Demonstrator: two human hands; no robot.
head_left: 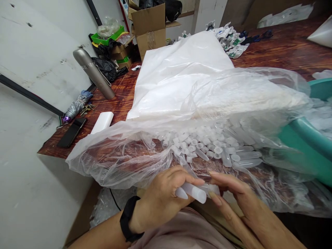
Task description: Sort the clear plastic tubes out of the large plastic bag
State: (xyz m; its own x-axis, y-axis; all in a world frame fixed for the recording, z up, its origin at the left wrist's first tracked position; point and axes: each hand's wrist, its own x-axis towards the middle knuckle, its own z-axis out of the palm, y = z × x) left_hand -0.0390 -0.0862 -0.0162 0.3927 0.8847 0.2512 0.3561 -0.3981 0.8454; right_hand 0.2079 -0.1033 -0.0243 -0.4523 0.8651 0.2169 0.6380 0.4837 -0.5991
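Observation:
My left hand (164,190), with a black band on its wrist, is closed around several translucent white plastic tubes (195,193). Thumb and forefinger of my right hand (237,195) pinch a small whitish cap (214,189) at the end of one of these tubes. Just beyond both hands, a pile of small white caps (204,141) lies on a clear plastic bag (111,155). Loose tubes (247,162) lie at the right side of that pile. My fingers hide part of the held tubes.
A large white sack (178,76) lies across the wooden table behind the pile. At right stands a teal basin (301,145) with whitish pieces inside. A phone (72,132), white box (103,121), and grey flask (94,74) are at left; a cardboard box (149,27) stands behind.

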